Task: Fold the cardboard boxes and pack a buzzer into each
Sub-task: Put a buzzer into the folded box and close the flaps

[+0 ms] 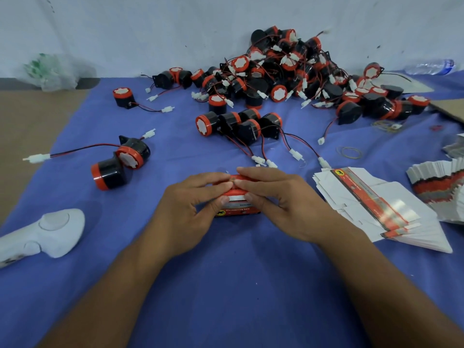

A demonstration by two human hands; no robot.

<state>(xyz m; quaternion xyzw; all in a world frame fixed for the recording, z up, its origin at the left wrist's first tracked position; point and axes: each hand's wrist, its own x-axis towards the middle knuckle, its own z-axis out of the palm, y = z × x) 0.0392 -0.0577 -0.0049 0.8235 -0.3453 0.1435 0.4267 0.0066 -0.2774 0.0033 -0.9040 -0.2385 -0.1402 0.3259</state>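
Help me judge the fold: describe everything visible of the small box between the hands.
The small box looks like printed cardboard, mostly red, with a white band, dark lettering and a yellow oval bearing a black animal on its near face. It sits on the blue cloth. The left hand and right hand grip it from either side, fingers curled over its top, thumbs on its near upper edge. They hide the top, so whether it is closed cannot be told.
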